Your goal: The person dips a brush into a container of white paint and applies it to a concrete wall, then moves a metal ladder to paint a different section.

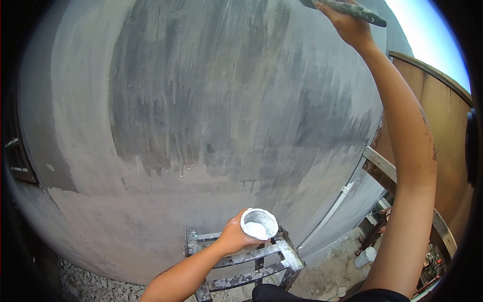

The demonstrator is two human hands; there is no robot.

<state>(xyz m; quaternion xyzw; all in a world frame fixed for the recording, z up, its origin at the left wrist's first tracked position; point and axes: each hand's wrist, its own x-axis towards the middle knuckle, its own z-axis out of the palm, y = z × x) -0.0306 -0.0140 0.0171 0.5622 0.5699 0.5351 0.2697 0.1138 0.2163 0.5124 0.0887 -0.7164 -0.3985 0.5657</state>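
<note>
My left hand [234,234] is wrapped around a paint-crusted cup [269,220] low in the middle of the view. White paint [255,231] lies in the bottom of the cup. High at the upper right, my right hand [350,31] grips a paintbrush by its paint-stained handle [365,13]; the bristles are cut off by the top edge. Both hands are in front of a grey wall [216,100] with dark, wet-looking vertical streaks and drips, and paler areas around them.
Below the cup stands a paint-spattered metal ladder or stand [241,278]. Gravel [95,284] lies along the wall's foot. To the right are a wooden beam [381,164], a brown corrugated panel [427,100] and a white bucket [366,257] on the ground.
</note>
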